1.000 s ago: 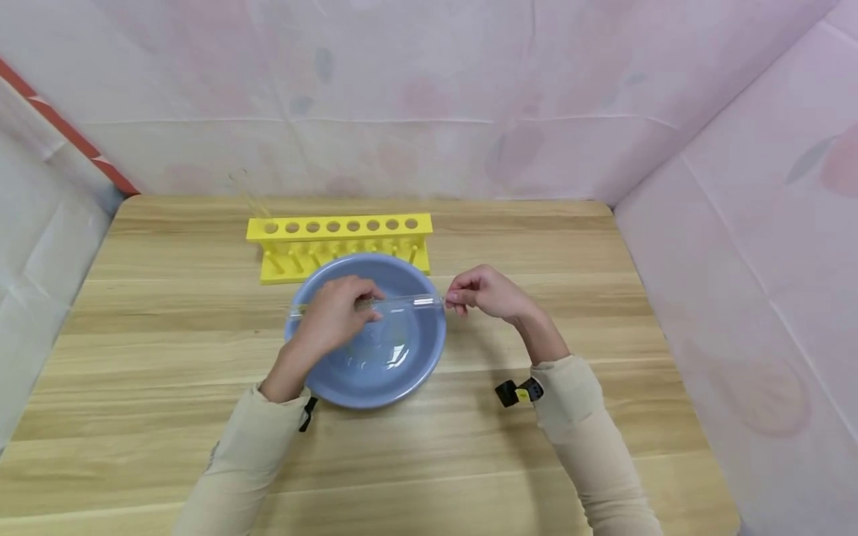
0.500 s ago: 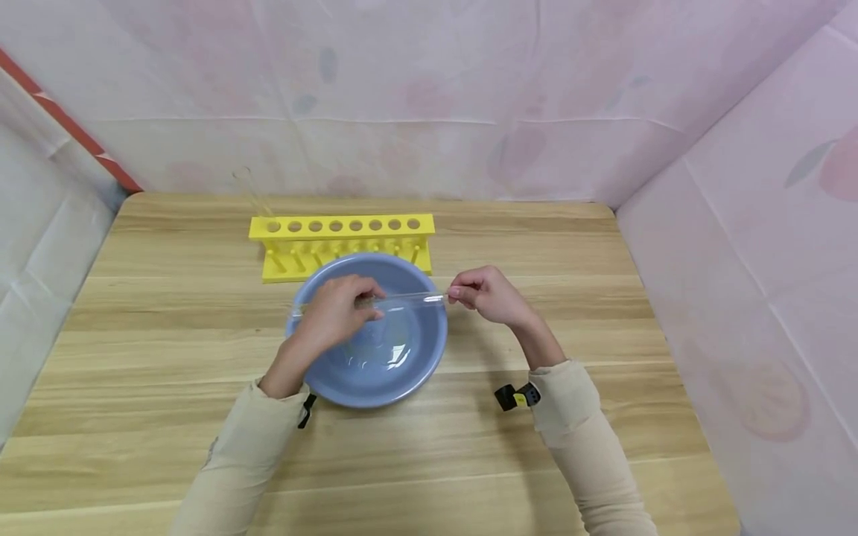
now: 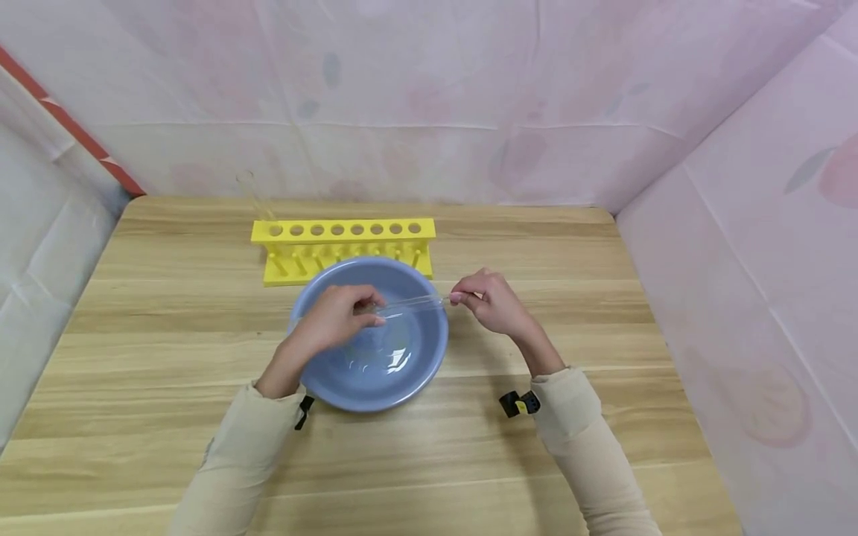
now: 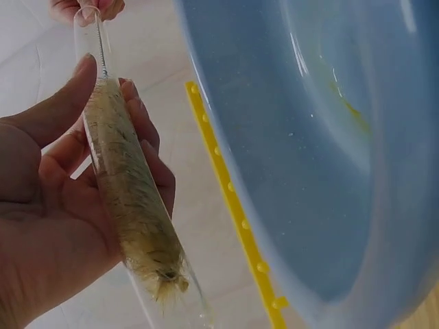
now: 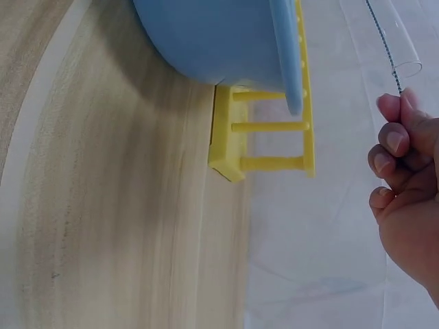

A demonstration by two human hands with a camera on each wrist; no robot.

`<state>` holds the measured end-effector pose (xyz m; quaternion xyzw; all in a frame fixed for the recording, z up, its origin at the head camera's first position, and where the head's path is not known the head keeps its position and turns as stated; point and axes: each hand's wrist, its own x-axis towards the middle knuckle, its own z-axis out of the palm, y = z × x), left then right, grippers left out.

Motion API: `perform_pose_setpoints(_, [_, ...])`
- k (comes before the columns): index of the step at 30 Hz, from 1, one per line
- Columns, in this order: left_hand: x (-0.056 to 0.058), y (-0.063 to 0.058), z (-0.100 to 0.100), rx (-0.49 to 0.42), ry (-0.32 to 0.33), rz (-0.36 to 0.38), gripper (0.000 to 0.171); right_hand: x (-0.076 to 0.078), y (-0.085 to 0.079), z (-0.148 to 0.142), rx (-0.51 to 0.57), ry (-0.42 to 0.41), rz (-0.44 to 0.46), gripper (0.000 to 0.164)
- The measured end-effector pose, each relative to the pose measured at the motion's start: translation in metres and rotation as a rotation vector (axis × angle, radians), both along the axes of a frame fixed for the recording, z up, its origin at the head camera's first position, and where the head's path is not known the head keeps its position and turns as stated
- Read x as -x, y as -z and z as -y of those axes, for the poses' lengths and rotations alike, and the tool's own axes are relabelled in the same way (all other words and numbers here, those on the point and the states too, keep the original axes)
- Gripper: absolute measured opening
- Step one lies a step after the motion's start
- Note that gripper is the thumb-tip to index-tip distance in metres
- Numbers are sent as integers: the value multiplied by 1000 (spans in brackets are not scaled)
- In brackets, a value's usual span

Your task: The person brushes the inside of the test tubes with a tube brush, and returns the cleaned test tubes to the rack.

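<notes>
My left hand [image 3: 335,316] grips a clear glass test tube [image 4: 145,295] around its middle, thumb on one side and fingers on the other. Inside the tube sits a test tube brush [image 4: 130,178] with tan bristles. Its twisted wire handle [image 5: 384,44] comes out of the tube's mouth. Thumb and fingertips of my right hand [image 3: 494,301] pinch that wire just beyond the glass rim. In the head view the tube lies nearly level across the blue basin [image 3: 437,353], and the left hand covers much of it.
Behind the basin stands a yellow test tube rack [image 3: 345,231], partly hidden by it. Another glass tube [image 3: 253,195] leans in the rack's leftmost hole. The wooden table [image 3: 536,253] ends at fabric walls [image 3: 429,160] at the back and sides.
My right fingertips have shifted slightly right with the wire. The amber bristles seen left of my left hand have gone from that spot. The left hand keeps its grip on the tube.
</notes>
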<state>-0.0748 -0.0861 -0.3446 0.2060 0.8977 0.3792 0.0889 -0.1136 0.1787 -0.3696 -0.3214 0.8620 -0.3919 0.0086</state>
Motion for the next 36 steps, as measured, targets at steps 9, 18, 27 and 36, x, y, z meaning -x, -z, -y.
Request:
perform_pose_setpoints(9, [-4,-2,-5,118,-82,-130,19,-1,-1,-4,12,7,212,18])
perform_pose_setpoints(18, [-6,3,15,87,-97,-95,19,3,0,-29,53,47,393,21])
perform_pose_setpoints(27, [-3,7,20,31,-83,-6,19,0,16,-22,23,123,-130,10])
perform_pose_setpoints(36, [-3,9,21,61,-103,-32,19,-2,1,-22,34,132,283,18])
